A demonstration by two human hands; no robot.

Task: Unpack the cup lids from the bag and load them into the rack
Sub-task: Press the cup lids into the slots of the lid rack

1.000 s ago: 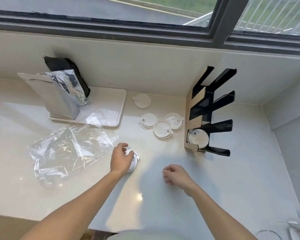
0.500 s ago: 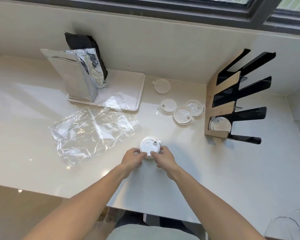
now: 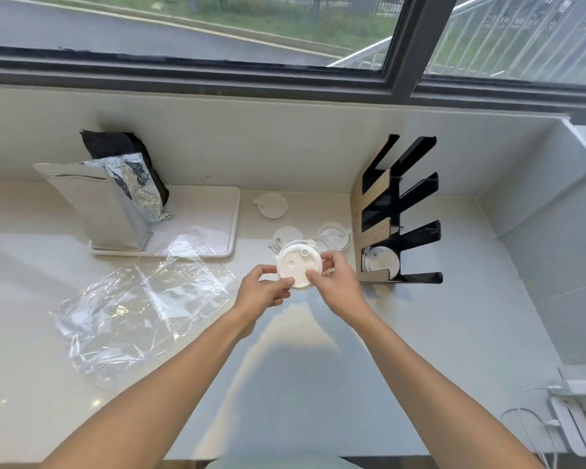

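Observation:
I hold a white cup lid (image 3: 295, 265) above the counter between both hands, its top face toward me. My left hand (image 3: 263, 291) pinches its left and lower edge. My right hand (image 3: 335, 282) grips its right side. Behind it lie three loose lids (image 3: 286, 233) (image 3: 334, 233) (image 3: 273, 204), plus one partly hidden by the held lid. The black and wood rack (image 3: 400, 214) stands to the right, with one lid (image 3: 381, 262) in its lowest slot. The flattened clear plastic bag (image 3: 142, 309) lies to the left.
A white tray (image 3: 217, 225) at the back left carries a silver foil pouch (image 3: 105, 204) and a black pouch (image 3: 122, 147). Wall and window sill run close behind. White cables and an adapter (image 3: 569, 401) sit at the near right corner.
My left hand first held the lid alone near the bag. My right hand joined it, and both hands have lifted the lid up and right, toward the rack.

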